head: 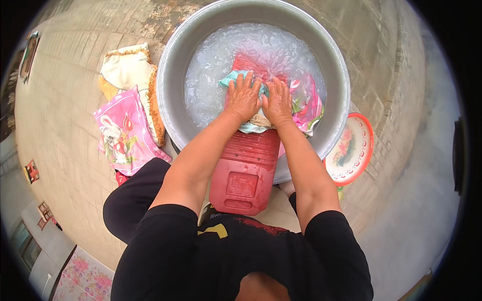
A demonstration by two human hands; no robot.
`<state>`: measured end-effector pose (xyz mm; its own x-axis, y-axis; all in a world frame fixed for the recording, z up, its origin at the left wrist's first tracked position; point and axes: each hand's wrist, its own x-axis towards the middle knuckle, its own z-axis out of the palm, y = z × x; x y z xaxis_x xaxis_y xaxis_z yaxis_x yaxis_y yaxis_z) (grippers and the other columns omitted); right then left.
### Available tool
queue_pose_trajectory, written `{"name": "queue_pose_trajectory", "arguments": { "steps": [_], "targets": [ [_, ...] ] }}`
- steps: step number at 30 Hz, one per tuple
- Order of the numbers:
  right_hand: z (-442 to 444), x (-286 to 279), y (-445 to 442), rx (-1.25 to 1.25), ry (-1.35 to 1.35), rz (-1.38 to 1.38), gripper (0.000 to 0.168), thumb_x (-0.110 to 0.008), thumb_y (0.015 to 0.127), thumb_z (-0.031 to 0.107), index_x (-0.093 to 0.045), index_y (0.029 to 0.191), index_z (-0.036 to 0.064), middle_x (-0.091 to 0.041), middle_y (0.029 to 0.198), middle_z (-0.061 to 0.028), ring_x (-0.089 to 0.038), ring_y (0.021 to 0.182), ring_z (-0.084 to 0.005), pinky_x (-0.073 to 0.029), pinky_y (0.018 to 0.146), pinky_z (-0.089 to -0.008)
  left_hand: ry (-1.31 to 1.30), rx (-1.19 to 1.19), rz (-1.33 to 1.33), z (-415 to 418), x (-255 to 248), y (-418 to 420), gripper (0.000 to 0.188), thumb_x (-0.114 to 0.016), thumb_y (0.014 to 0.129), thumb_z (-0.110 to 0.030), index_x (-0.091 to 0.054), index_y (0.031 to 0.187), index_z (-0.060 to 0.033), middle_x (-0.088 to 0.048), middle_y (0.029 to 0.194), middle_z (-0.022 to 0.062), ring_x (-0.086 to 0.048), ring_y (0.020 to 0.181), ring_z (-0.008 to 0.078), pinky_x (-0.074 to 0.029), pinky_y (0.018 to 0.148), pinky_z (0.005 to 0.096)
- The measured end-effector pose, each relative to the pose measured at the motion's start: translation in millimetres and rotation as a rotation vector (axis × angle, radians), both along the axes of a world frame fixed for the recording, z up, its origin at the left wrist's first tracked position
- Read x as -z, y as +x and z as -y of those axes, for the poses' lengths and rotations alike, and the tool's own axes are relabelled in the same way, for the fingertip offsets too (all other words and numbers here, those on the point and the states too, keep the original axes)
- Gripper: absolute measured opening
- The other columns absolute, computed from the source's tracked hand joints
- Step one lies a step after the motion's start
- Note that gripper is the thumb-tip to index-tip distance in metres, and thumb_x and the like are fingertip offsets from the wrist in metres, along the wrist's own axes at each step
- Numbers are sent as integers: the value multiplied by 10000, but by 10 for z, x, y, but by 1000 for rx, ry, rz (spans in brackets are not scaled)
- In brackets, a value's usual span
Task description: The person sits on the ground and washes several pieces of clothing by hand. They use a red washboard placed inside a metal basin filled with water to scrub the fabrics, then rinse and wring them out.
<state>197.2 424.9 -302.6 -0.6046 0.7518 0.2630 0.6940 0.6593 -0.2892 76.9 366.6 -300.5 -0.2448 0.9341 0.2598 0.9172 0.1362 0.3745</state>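
A large metal basin [177, 49] holds cloudy, sudsy water [211, 49]. Leaning into it is a red plastic washboard [244, 158], its ridged part reaching under the water and its lower end near my lap. On the ridges lies a bunched wet cloth [254, 128] with turquoise and beige parts. My left hand [244, 96] presses down on this cloth, fingers spread and bent over it. Close beside it, my right hand [278, 101] bears on the same bunch. Pink patterned fabric [307, 105] with white and green areas hangs in the water right of my right hand.
Left of the basin, a pink cloth with a rabbit print [124, 131] overlaps a cream fringed fabric [126, 71] on the paved floor [64, 101]. A red-rimmed enamel dish [357, 150] with a floral pattern stands to the basin's right. Floral fabric [84, 278] shows at lower left.
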Motion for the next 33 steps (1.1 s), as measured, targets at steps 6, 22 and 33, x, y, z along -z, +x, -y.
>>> {"name": "queue_pose_trajectory", "arguments": {
  "steps": [6,22,33],
  "targets": [
    [502,-305,529,-131,-610,-209,192,-586,751,128,-561,930,64,-560,1046,-127,-518,986,-332,-398,855,-449,-237,215,607,673,-330,164,170,-566,775,-130,-533,915,-39,-511,962,145,-473,946,340,-371,842,479],
    [676,-519,584,-159,-616,-130,163,-592,727,116,-548,878,71,-556,1127,-113,-508,1031,-318,-388,870,-441,-227,306,491,798,-356,209,236,-536,711,-50,-510,945,-41,-464,954,166,-452,911,364,-365,806,456],
    [163,163,58,133,-156,-24,210,-587,779,201,-573,935,62,-551,1093,-124,-495,1047,-333,-385,908,-438,14,122,147,14,129,37,191,-557,746,-94,-512,925,-45,-499,963,146,-464,946,341,-377,805,453]
  ]
}}
